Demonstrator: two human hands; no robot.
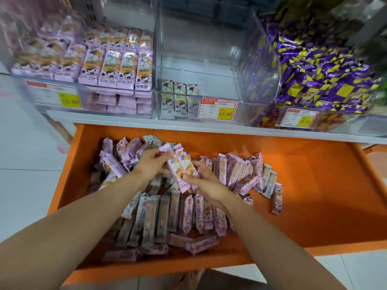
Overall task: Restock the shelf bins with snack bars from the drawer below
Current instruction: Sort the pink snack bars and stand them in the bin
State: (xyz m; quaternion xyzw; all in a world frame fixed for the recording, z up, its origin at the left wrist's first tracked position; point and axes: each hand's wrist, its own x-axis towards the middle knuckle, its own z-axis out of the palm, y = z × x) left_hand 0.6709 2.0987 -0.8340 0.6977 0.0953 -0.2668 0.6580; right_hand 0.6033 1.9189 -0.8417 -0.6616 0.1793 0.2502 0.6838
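An open orange drawer (314,185) below the shelf holds a loose heap of pink-wrapped snack bars (188,216). Over the heap, both hands hold a small bunch of pink bars (180,164). My left hand (151,162) grips the bunch's upper end. My right hand (206,185) pinches its lower end. Above, the left clear bin (117,95) is packed with rows of pink bars. The middle clear bin (209,80) is nearly bare, with only a few pale bars (178,97) at its front left.
The right bin (314,65) is heaped with purple and yellow wrapped sweets. Price labels (218,110) hang on the bin fronts. A white shelf edge (146,122) runs just above the drawer. White floor tiles lie to the left.
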